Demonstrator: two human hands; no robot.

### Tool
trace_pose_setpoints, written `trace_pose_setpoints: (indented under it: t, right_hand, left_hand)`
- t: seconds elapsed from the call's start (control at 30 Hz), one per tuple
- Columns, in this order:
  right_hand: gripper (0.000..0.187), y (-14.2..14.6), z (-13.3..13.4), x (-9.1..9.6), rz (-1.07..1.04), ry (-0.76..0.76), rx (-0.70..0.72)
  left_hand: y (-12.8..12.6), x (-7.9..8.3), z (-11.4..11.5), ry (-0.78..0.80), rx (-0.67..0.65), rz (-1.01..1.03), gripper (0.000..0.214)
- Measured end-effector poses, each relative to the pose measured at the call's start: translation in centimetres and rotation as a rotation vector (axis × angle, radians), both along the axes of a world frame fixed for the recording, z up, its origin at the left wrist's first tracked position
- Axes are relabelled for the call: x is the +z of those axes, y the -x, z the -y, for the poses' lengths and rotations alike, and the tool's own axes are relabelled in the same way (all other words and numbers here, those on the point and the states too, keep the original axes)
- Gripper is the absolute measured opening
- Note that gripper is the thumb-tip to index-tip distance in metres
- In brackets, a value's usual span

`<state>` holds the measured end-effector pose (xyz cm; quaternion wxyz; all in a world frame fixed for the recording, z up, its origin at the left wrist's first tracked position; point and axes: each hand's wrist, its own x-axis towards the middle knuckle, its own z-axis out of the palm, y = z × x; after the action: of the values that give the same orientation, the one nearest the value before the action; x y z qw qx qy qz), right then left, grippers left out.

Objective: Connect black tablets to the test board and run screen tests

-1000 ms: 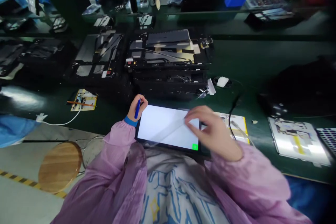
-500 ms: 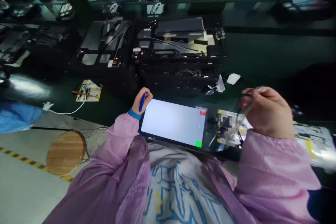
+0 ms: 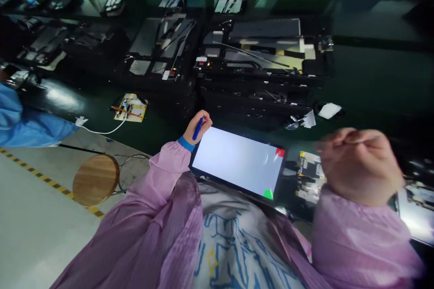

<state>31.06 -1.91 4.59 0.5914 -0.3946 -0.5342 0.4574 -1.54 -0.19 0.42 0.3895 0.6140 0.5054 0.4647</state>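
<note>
A tablet point(image 3: 239, 161) with a lit white screen lies at the near edge of the dark green bench, a red mark at its right top corner and a green one at its right bottom corner. My left hand point(image 3: 200, 127) rests at the tablet's upper left corner, fingers closed on a blue pen point(image 3: 197, 128). My right hand point(image 3: 359, 165) is raised to the right of the tablet, blurred, fingers curled shut around what looks like a thin clear film; I cannot make it out for certain.
Black trays with opened devices point(image 3: 261, 61) fill the bench behind the tablet. A small circuit board point(image 3: 130, 107) with a white cable lies at the left, another board point(image 3: 308, 176) right of the tablet. A round wooden stool point(image 3: 95, 179) stands below left. A person's blue sleeve point(image 3: 23, 122) shows far left.
My right hand left the tablet screen and pulled away to the right and up, curled shut. The view swung left. My left hand stayed at the tablet's corner with the pen.
</note>
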Motion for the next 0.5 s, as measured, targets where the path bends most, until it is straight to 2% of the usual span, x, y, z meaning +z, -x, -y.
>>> trace_pose_setpoints:
  t: [0.13, 0.23, 0.33, 0.43, 0.5]
  right_hand:
    - [0.011, 4.4, 2.7, -1.0, 0.236, -0.005, 0.261]
    - [0.018, 8.2, 4.6, -1.4, 0.477, -0.145, 0.24]
    - [0.023, 10.8, 5.5, -1.6, 0.776, -0.324, 0.261]
    - [0.043, 12.0, 6.0, -1.9, 1.098, -0.407, 0.306]
    - [0.044, 11.9, 6.4, -2.2, 1.237, -0.416, 0.306]
  left_hand:
    - [0.1, -0.1, 0.0, 0.004, -0.006, -0.002, 0.048]
    - [0.1, -0.3, 0.0, 0.016, -0.006, 0.034, 0.048]
    - [0.1, -0.5, 0.0, 0.013, 0.006, 0.063, 0.047]
    - [0.2, -0.5, 0.0, 0.017, 0.011, 0.072, 0.046]
    - [0.3, -0.5, 0.1, 0.026, 0.017, 0.062, 0.045]
